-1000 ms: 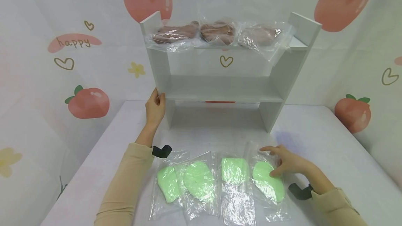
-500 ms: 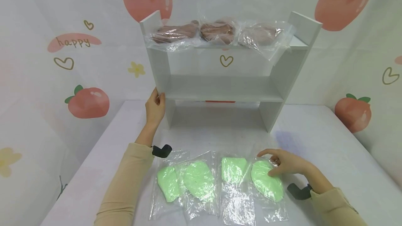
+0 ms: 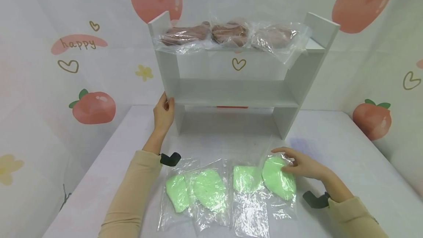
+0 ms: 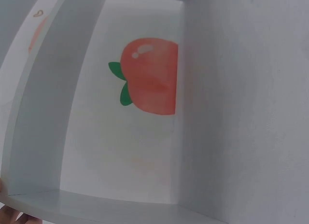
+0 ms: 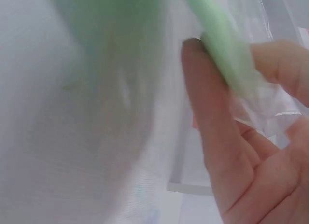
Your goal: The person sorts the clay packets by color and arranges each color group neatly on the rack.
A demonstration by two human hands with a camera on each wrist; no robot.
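Observation:
At the left side panel of the white shelf rack [image 3: 236, 93], my left hand [image 3: 163, 115] grips the edge, thumb toward the front. In the left wrist view only a few fingertips [image 4: 12, 217] show at the bottom corner, beyond the panel. My right hand [image 3: 302, 164] pinches a clear plastic bag holding a flat, light-green rounded piece [image 3: 277, 183], raised at its far end. The right wrist view shows the bagged green piece [image 5: 224, 55] between thumb and finger. To its left lie several more bagged green pieces, among them a squarish one [image 3: 246, 179] partly overlapped by the held bag.
Three clear bags with brown contents [image 3: 229, 34] lie side by side on the rack's top shelf. The rack stands on a white-covered table [image 3: 333, 139] before a fruit-print backdrop [image 3: 109, 47]. Two bagged green pieces [image 3: 209, 190] lie front left.
My right hand has closed on the rightmost bag and drawn it slightly up and left, toward the rack; the green piece has tilted. My left hand has stayed on the rack.

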